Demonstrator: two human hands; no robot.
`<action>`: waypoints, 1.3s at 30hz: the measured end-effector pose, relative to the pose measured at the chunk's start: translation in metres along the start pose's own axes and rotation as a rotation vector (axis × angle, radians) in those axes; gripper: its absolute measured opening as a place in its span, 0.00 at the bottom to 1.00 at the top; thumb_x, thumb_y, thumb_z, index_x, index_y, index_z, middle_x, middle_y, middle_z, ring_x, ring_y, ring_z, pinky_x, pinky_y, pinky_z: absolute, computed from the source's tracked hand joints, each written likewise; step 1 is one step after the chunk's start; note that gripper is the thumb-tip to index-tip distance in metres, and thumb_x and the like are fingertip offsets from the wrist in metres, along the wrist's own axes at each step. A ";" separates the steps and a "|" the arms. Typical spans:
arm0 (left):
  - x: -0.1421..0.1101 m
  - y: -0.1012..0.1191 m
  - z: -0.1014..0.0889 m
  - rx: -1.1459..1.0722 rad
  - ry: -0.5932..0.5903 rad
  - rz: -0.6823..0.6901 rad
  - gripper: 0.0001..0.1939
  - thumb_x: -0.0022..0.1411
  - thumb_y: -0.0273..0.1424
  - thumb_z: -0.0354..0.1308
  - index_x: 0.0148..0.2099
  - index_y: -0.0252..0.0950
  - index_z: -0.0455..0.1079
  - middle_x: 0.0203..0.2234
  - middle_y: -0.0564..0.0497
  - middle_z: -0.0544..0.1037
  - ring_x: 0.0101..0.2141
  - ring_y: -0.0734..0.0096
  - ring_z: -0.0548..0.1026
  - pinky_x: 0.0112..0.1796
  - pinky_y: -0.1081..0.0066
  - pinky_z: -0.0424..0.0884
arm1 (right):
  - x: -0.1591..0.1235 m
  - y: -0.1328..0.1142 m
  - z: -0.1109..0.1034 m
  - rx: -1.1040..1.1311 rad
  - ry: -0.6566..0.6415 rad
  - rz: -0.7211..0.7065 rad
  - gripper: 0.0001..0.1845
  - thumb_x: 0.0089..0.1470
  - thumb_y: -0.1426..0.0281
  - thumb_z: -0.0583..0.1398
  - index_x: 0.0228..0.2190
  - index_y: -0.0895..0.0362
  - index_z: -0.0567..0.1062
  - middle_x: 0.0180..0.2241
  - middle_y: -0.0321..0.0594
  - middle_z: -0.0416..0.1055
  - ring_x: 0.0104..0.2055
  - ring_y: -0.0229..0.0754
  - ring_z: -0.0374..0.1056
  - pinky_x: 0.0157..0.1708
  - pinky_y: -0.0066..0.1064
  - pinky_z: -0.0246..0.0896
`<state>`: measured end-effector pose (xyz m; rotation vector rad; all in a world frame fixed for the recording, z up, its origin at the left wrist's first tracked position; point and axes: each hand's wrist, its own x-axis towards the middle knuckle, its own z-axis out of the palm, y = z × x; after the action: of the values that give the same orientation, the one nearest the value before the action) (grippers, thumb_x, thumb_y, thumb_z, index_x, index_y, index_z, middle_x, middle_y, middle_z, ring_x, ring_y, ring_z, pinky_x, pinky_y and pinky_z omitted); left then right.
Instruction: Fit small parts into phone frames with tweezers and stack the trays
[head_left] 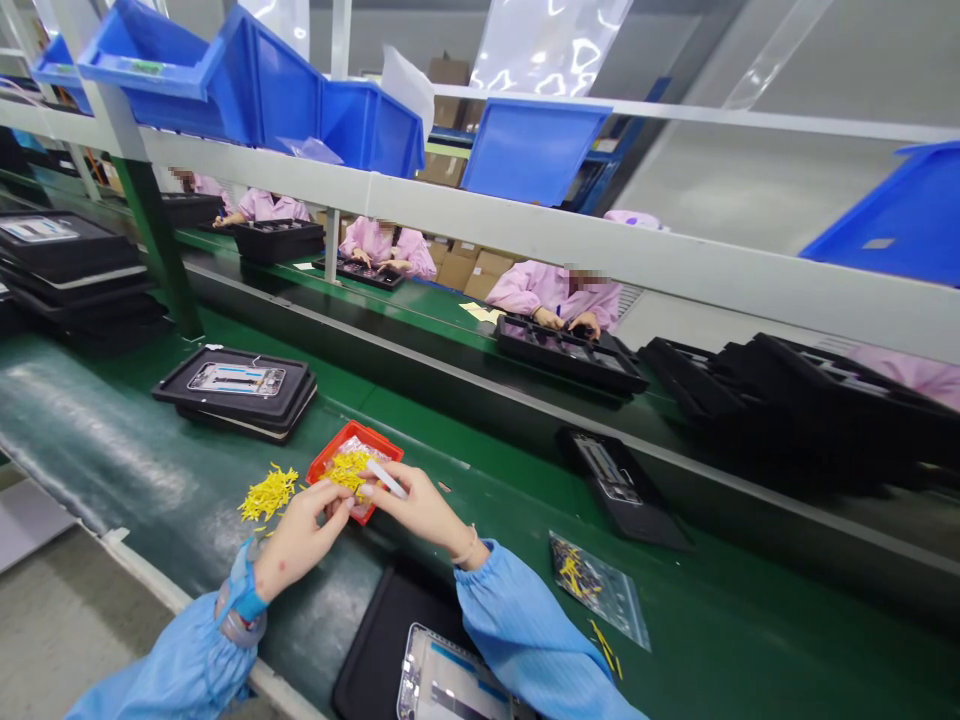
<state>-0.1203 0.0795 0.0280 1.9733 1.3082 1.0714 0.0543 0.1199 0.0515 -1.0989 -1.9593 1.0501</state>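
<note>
Over a small red box (pixel 386 447) my two hands meet, fingertips close together. Small yellow strips (pixel 345 470) fill much of the box, with clear plastic behind them. My right hand (pixel 421 508) holds a slim white stick (pixel 388 480) slanting up between its fingers. The fingers of my left hand (pixel 304 535) are pinched at the box's near edge; whatever they grip is too small to make out. A loose pile of yellow strips (pixel 268 492) lies left of the box. Below my right forearm, a phone frame (pixel 450 680) sits in a black tray (pixel 375 630), partly covered by my sleeve.
Stacked trays with a phone frame (pixel 236 380) lie behind the pile; another black tray (pixel 615 490) leans at the right. A zip bag (pixel 600 590) holds yellow and dark bits. Blue bins (pixel 536 150) hang above the rail. Several people in pink work across the line.
</note>
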 end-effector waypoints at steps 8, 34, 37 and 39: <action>0.003 0.010 0.003 -0.018 -0.077 0.023 0.13 0.60 0.30 0.46 0.31 0.35 0.71 0.25 0.50 0.74 0.27 0.69 0.72 0.31 0.71 0.69 | -0.011 -0.004 -0.002 -0.092 -0.014 -0.048 0.04 0.52 0.72 0.60 0.26 0.58 0.74 0.26 0.35 0.73 0.28 0.38 0.66 0.30 0.27 0.59; 0.018 0.017 0.026 -0.070 0.020 -0.056 0.09 0.52 0.29 0.51 0.35 0.35 0.71 0.25 0.52 0.77 0.25 0.71 0.75 0.28 0.73 0.73 | -0.038 0.009 -0.009 -0.021 0.221 0.048 0.07 0.51 0.68 0.57 0.26 0.58 0.73 0.24 0.35 0.71 0.27 0.39 0.65 0.29 0.28 0.60; 0.026 0.004 0.020 0.117 0.116 -0.052 0.13 0.52 0.26 0.49 0.38 0.35 0.70 0.26 0.52 0.77 0.26 0.70 0.76 0.31 0.71 0.73 | -0.040 0.011 -0.013 -0.002 0.259 0.046 0.08 0.51 0.67 0.57 0.26 0.57 0.73 0.23 0.34 0.71 0.26 0.39 0.65 0.27 0.28 0.58; 0.033 -0.006 0.014 0.189 0.162 -0.059 0.14 0.53 0.27 0.48 0.39 0.36 0.71 0.29 0.49 0.78 0.30 0.67 0.76 0.36 0.67 0.73 | -0.043 0.013 -0.017 0.007 0.275 0.059 0.08 0.51 0.66 0.57 0.26 0.57 0.73 0.22 0.34 0.70 0.25 0.38 0.64 0.27 0.28 0.57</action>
<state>-0.1049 0.1123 0.0264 2.0017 1.5967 1.1354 0.0912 0.0918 0.0420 -1.2331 -1.7134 0.8827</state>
